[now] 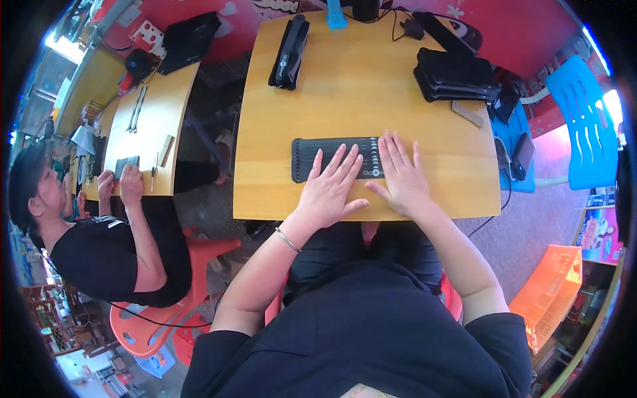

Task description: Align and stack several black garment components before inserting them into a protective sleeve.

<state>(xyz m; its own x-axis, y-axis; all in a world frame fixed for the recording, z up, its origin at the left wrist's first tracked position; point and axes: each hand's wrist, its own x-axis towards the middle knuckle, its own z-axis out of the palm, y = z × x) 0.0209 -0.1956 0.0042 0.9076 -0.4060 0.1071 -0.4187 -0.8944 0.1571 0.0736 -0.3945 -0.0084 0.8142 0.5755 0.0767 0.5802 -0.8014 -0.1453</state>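
Observation:
A flat black rectangular piece point(306, 151) lies on the wooden table in front of me, with thin parallel lines along it and a column of pale round marks near its right end. What kind of thing it is I cannot make out. My left hand point(335, 189) rests over its lower middle, fingers stretched out and slightly spread, with a metal bangle on the wrist. At its right end lies my right hand point(405, 179), also flat, partly covering that edge. Neither hand grips anything.
A black zip case point(289, 53) stands at the table's far left; thicker black cases point(456, 76) and a small wooden strip point(467, 114) lie far right. Blue chairs point(584, 119) and an orange crate point(547, 292) stand right. Another person point(109, 245) works at the left table.

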